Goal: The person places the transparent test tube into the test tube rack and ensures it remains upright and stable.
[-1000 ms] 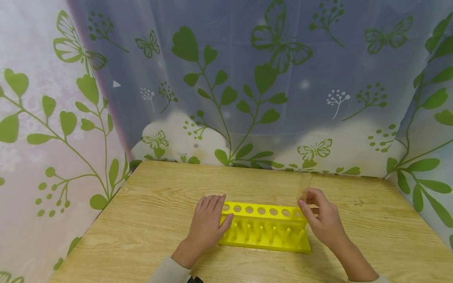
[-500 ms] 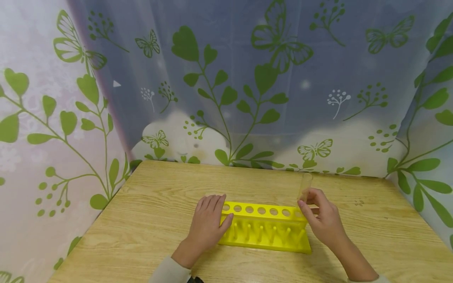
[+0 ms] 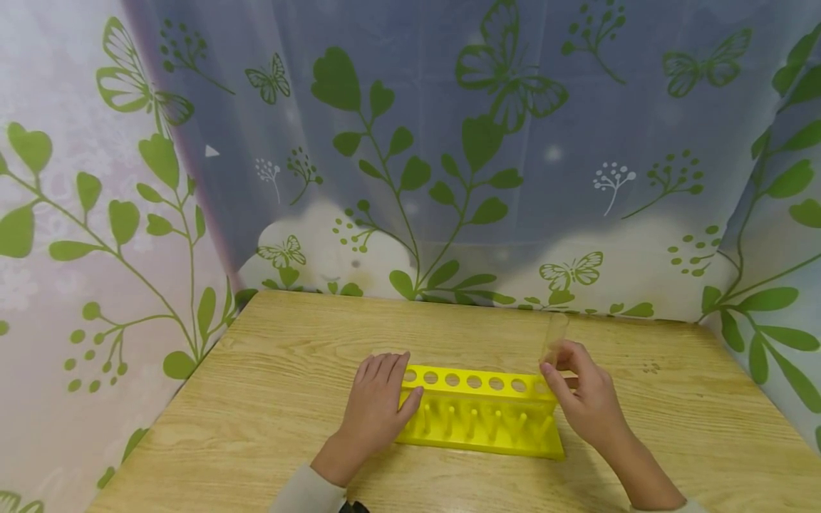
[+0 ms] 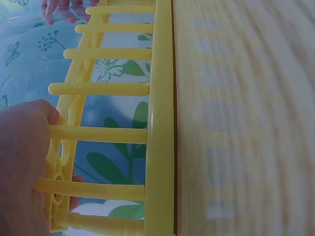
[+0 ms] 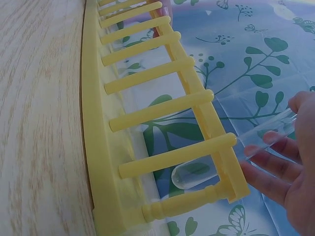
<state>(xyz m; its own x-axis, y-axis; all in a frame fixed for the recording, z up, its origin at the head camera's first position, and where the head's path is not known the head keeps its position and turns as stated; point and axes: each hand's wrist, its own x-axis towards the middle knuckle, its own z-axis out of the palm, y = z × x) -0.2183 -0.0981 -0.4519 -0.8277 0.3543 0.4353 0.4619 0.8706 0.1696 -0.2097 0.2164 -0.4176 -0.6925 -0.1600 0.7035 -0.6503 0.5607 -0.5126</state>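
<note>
A yellow test tube rack [image 3: 477, 450] with a row of holes along its top and a row of pegs stands on the table. My left hand [image 3: 378, 402] grips the left end of its top bar, thumb in front and fingers over the far side. At the other end my right hand [image 3: 590, 392] pinches a clear test tube [image 3: 555, 335] between thumb and fingers. In the right wrist view the tube's rounded bottom [image 5: 194, 174] has passed through the end hole of the top bar. It hangs above the rack's base, slightly tilted.
The wood-grain table [image 3: 308, 328] stretches around the rack on all sides. A curtain [image 3: 410, 178] printed with green leaves and butterflies hangs behind the table's far edge and along both sides.
The upper end of the test tube has shifted slightly to the right and a little lower. Both hands and the rack look unmoved.
</note>
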